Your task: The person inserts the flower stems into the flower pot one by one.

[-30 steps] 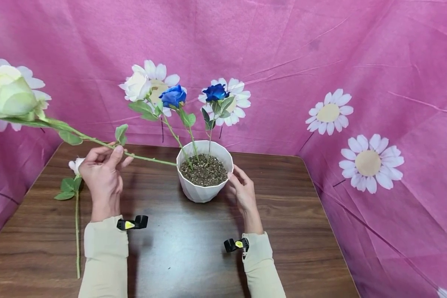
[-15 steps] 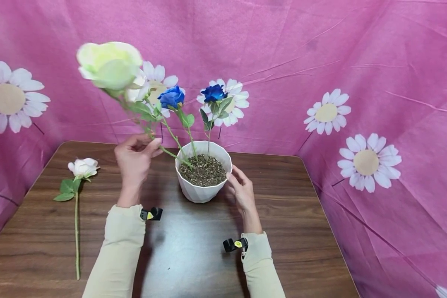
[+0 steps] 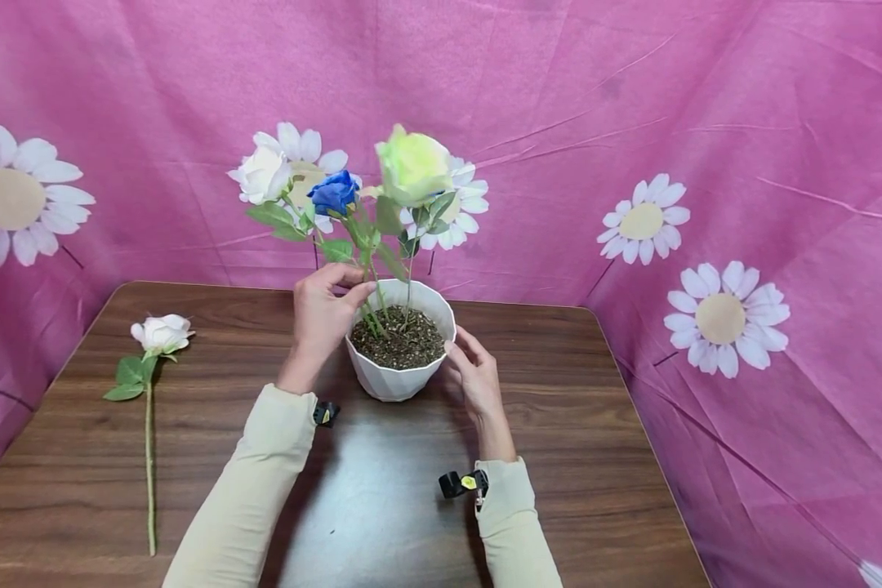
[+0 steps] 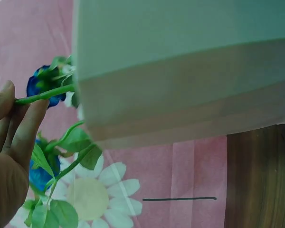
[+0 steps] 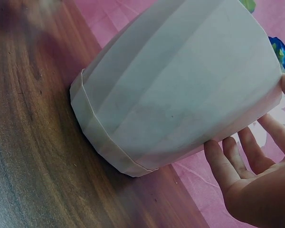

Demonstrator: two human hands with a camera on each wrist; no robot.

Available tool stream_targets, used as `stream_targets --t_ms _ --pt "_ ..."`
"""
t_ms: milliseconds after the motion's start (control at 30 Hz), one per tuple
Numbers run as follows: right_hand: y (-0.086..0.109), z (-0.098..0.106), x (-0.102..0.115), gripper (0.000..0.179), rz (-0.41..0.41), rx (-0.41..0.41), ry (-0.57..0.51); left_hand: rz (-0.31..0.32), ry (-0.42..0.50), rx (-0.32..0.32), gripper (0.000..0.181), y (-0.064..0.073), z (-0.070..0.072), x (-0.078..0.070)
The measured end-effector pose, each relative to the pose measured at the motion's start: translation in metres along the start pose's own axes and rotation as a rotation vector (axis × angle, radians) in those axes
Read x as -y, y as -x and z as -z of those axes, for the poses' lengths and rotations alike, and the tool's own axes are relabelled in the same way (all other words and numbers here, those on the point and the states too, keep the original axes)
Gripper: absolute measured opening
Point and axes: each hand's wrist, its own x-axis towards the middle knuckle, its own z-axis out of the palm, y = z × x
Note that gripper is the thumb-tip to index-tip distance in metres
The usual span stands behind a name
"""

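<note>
In the head view, my left hand [image 3: 323, 314] pinches the green stem of a pale yellow-green rose [image 3: 413, 167] between thumb and fingers. That stem runs down into the white faceted flowerpot [image 3: 399, 382], where its lower end is hard to tell from the other stems. My right hand [image 3: 476, 376] holds the pot's right side, thumb near the rim and fingers spread along the outer wall [image 5: 180, 85]. Soil [image 3: 407, 347] fills the pot. A white rose [image 3: 261, 174] and a blue rose [image 3: 334, 193] stand in it; another blue rose is mostly hidden behind the yellow-green bloom.
A white rose [image 3: 163, 333] with a long stem lies at the left on the brown wooden table [image 3: 581, 457]. Pink cloth [image 3: 544, 73] printed with daisies hangs behind the table and along its sides.
My left hand has moved right to the pot, bringing the yellow-green rose from a leaning position at the far left to nearly upright over the soil. My right hand stays on the pot.
</note>
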Motion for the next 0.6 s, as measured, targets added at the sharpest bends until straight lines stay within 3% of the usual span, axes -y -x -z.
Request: stream_targets --t_ms 300,433,600 --pt "0.0 -0.001 -0.001 0.047 -0.004 -0.002 -0.006 -0.083 -0.05 0.058 0.015 0.004 -0.018 0.011" --pt "-0.002 -0.001 -0.002 0.046 -0.002 0.001 -0.006 -0.094 -0.049 0.051 0.014 0.004 -0.025 0.013" --pt "-0.002 0.0 -0.002 0.047 0.016 0.007 -0.007 -0.088 -0.057 0.087 0.014 0.003 -0.034 0.015"
